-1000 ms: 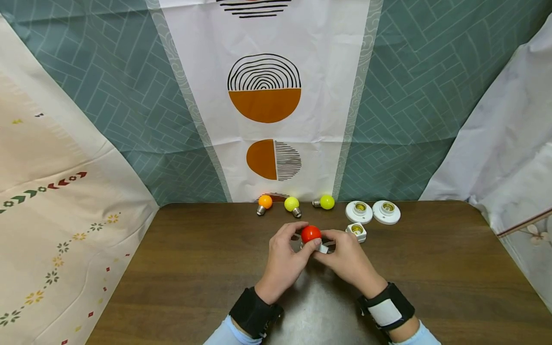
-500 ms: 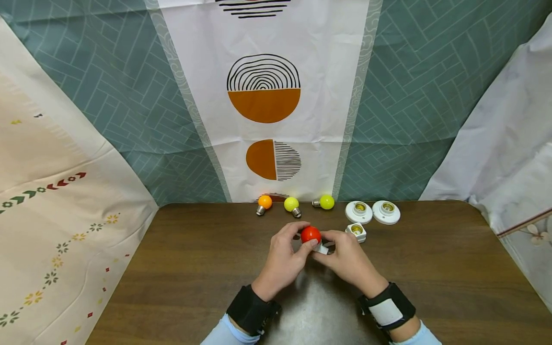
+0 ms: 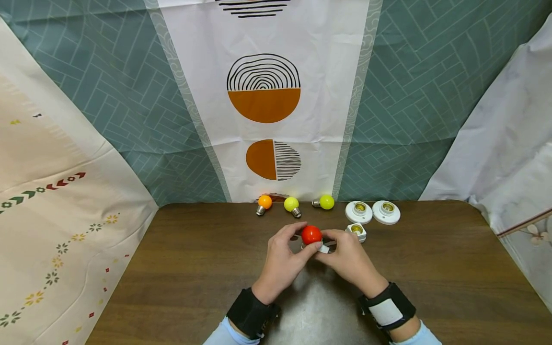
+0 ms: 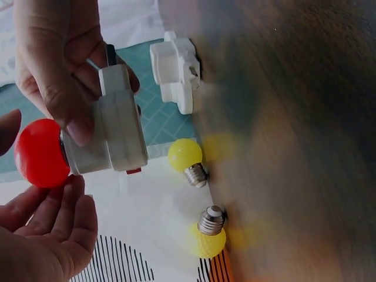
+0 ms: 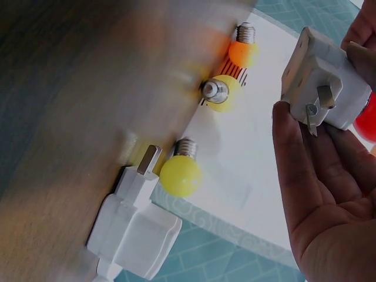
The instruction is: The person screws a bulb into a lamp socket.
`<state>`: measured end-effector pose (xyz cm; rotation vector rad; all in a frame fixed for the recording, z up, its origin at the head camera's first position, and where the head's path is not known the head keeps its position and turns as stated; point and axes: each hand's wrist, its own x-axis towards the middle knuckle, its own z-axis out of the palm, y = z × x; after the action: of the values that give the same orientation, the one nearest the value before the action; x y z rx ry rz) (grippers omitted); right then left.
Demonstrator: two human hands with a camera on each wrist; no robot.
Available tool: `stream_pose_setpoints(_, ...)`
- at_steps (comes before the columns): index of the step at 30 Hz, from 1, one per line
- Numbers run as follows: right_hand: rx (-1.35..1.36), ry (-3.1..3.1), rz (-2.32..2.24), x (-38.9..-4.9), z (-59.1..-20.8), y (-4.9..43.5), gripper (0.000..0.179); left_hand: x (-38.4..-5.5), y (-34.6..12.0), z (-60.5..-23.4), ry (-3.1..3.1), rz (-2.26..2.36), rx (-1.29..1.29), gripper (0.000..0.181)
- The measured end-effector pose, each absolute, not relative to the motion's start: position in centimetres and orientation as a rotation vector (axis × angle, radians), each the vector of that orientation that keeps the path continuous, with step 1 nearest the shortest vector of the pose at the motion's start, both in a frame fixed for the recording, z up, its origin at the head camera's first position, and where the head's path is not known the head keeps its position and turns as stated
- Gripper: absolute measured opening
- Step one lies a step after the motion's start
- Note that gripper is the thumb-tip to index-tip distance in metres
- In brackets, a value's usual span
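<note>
In the head view, my left hand [image 3: 282, 261] and right hand [image 3: 349, 258] meet just above the table around a red light bulb [image 3: 311, 235]. The bulb sits in a white plug-in lamp socket [image 4: 117, 129], its metal base mostly hidden. Thumb and fingers of the left hand close round the red globe, fingertips touching its side in the left wrist view. My right hand pinches the socket's white body between thumb and fingers. Flat metal prongs [image 5: 326, 97] stick out of the socket's back in the right wrist view.
Along the table's back edge lie an orange bulb [image 3: 265, 202], a yellow bulb [image 3: 291, 204] and a yellow-green bulb [image 3: 327, 202]. Two round white lamp holders [image 3: 359, 212] stand right of them. Another white plug-in socket [image 3: 356, 232] is close beyond my right hand.
My left thumb and fingers have shifted slightly back and forth around the red bulb. The right hand holds the socket in nearly the same place. Other bulbs and holders stay put.
</note>
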<state>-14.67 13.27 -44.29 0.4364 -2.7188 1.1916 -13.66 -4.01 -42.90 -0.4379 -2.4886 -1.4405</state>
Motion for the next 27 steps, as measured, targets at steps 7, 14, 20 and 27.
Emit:
stream_pose_setpoints(7,0.462,-2.710,1.206,-14.64,-44.35,13.18,0.037,-13.74,-3.90,-42.90,-2.476,-1.400,-0.427,0.043)
stream_pose_setpoints(14,0.487,-2.732,1.194,-14.62,-44.33,13.15,0.037,-13.88,-4.03,-42.81,-2.509,-1.407,-0.479,0.040)
stream_pose_setpoints(20,0.491,-2.737,1.208,-14.61,-44.22,13.24,0.036,-14.05,-4.12,-42.73,-2.532,-1.406,-0.521,0.040)
stream_pose_setpoints(27,0.513,-2.752,1.198,-14.70,-44.09,13.41,0.034,-14.31,-4.37,-42.52,-2.563,-1.392,-0.597,0.038)
